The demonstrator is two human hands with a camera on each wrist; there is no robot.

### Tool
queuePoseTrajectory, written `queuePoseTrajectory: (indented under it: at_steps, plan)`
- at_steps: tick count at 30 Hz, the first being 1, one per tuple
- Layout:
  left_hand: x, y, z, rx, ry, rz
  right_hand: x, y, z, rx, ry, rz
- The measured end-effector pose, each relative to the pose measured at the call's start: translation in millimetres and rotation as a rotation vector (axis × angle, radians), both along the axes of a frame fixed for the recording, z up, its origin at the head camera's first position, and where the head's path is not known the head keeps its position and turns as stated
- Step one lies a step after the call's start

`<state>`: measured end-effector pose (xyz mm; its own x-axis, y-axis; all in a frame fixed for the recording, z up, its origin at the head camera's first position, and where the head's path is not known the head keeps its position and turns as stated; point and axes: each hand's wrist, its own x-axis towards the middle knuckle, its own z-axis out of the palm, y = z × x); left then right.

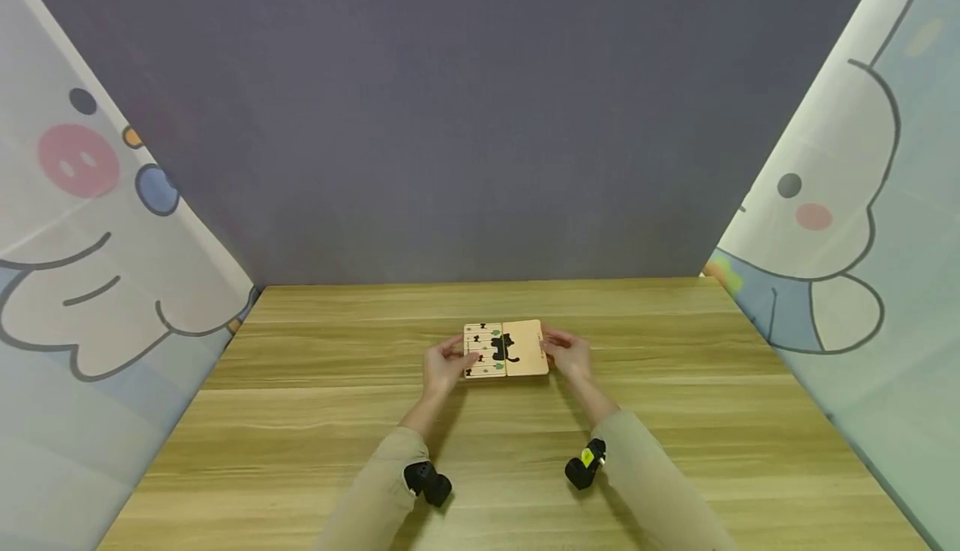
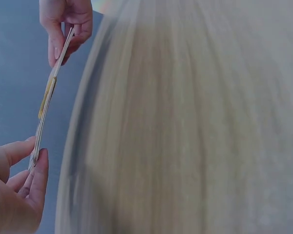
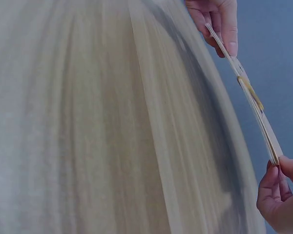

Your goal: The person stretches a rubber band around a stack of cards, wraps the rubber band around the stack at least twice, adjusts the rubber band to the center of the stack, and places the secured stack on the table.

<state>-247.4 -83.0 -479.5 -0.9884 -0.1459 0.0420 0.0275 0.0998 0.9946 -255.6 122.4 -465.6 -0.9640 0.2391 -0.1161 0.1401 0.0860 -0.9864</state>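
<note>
A small open notebook (image 1: 531, 349) shows a striped left half with little cats and a cream right half, with a black cat near the middle. My left hand (image 1: 441, 366) pinches its left edge, thumb on top and fingers beneath. At the opposite edge, my right hand (image 1: 570, 357) pinches it between thumb and fingers. Seen edge-on in the left wrist view, the notebook (image 2: 40, 129) is a thin stack of leaves with a yellowish strip at its middle. The right wrist view shows the notebook (image 3: 263, 129) raised off the table. Its underside is hidden from the head view.
A wood-grain table (image 1: 315, 434) spreads beneath both arms. Behind it stands a dark grey panel (image 1: 480, 117). Cartoon-printed sheets (image 1: 97, 267) flank the left and right sides. Each beige sleeve carries a black wrist device (image 1: 427, 483).
</note>
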Motion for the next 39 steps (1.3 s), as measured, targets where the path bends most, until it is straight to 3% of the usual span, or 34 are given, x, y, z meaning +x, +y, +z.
queuePoseTrajectory:
  at_steps: [11,23,31,39]
  plan:
    - [-13.5,0.7,-13.9,-0.062,-0.031,0.028,-11.9,-1.5,-7.0,0.0,-0.052,0.006]
    - [-13.4,0.1,-19.4,-0.031,-0.03,0.041,-16.9,-1.7,-17.7,0.134,-0.053,0.038]
    - [-7.3,-3.1,-17.5,-0.057,-0.055,0.034,-14.4,1.0,-14.3,0.194,-0.087,0.052]
    - [-0.5,-12.5,-12.0,-0.225,0.002,0.019,-10.8,9.8,-13.0,0.128,-0.066,0.093]
